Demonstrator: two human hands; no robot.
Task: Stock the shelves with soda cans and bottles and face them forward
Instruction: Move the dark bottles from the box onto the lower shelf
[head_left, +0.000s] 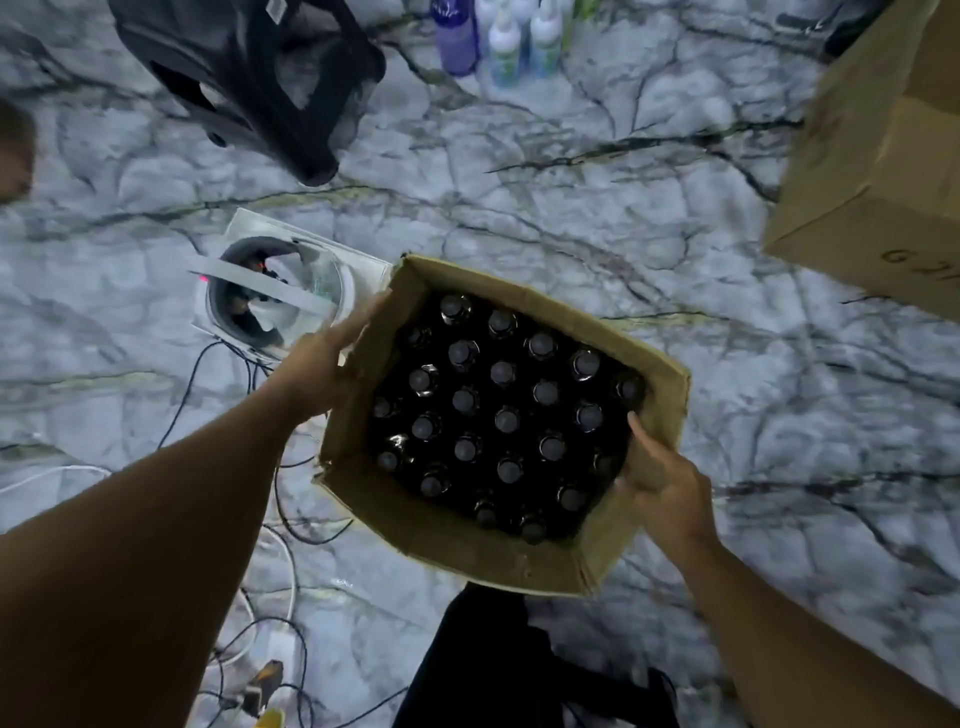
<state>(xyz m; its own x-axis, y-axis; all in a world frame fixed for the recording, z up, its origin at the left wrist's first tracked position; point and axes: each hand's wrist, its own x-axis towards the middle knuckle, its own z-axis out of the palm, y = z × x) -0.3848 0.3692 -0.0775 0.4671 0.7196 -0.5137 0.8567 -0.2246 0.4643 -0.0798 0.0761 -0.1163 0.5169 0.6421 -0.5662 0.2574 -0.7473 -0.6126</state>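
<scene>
Both hands hold the open cardboard box (467, 545): my left hand (324, 358) lies flat against its left wall, fingers straight; my right hand (662, 480) grips the right rim, thumb inside. Dark capped bottles (506, 418) fill it upright, above the marbled floor (571, 171).

The place looks like a shop's stock area or back room, though the exact kind of room cannot be told. An open cardboard carton (467, 551) packed with dark capped bottles (503, 405) sits on a grey marble-patterned floor (779, 415). A second brown carton (878, 156), plastic bottles standing in a cluster (498, 36), a black stool (260, 78), a small white fan (280, 296) and loose cables (270, 519) surround it.
</scene>
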